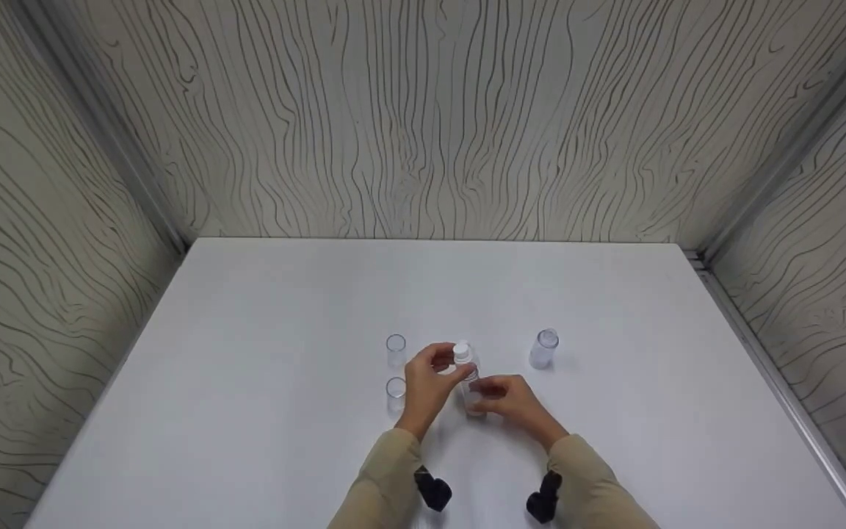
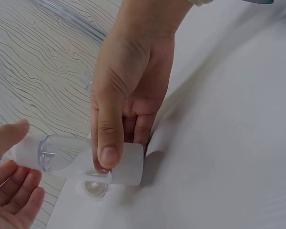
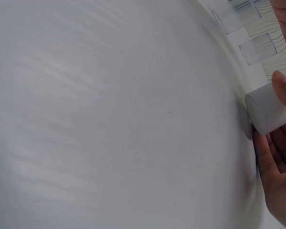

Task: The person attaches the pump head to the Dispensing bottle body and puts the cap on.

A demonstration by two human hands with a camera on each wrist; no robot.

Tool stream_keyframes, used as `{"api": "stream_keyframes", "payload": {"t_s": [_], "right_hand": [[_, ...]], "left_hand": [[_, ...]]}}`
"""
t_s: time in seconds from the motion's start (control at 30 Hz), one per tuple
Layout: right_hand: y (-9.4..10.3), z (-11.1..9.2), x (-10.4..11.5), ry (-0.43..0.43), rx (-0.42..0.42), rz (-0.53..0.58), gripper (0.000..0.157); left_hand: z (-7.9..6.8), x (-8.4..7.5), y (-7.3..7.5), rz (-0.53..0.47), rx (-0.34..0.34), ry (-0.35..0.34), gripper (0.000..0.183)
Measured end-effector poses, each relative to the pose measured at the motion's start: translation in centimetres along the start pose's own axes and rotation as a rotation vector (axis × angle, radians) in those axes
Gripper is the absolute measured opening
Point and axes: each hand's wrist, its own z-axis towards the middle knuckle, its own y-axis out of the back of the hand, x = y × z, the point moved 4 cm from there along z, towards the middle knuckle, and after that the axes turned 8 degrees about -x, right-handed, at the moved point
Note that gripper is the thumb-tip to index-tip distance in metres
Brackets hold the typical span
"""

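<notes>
A small bottle (image 1: 471,397) with a translucent body and a white cap (image 1: 462,351) stands tilted between both hands, over the white table. Up at the cap, my left hand (image 1: 429,375) has its thumb on the near side and its curled fingers behind. The left wrist view shows those fingers (image 2: 24,186) against the cap. My right hand (image 1: 515,400) grips the lower body between thumb and fingers; the frosted base (image 3: 267,109) sticks out past its thumb in the right wrist view. Whether the base touches the table is hard to tell.
Two clear open cylinders (image 1: 396,349) stand one behind the other, left of my left hand. Farther right is a clear bottle (image 1: 543,349). The white table (image 1: 261,330) ends at wood-patterned panels (image 1: 423,147) at the back and sides.
</notes>
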Motion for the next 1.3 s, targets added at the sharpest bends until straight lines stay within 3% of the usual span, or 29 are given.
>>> {"api": "stream_keyframes", "payload": {"t_s": [0.3, 0.43, 0.7, 1.03, 1.3], "right_hand": [[0.3, -0.9, 2.6, 0.012, 0.007, 0.008, 0.037], [0.0, -0.2, 0.5, 0.014, -0.001, -0.012, 0.038], [0.0, -0.1, 0.0, -0.025, 0.002, 0.015, 0.044], [0.0, -0.1, -0.1, 0.009, -0.004, -0.001, 0.043], [0.0, -0.1, -0.1, -0.051, -0.01, -0.002, 0.046]], "left_hand": [[0.0, 0.0, -0.1, 0.002, 0.02, -0.019, 0.033], [0.0, -0.1, -0.1, 0.016, 0.054, -0.036, 0.034], [-0.1, -0.2, -0.3, 0.014, 0.107, -0.038, 0.038], [-0.2, 0.0, -0.2, -0.016, 0.068, -0.023, 0.044], [-0.3, 0.2, -0.1, 0.002, 0.021, 0.027, 0.039]]}}
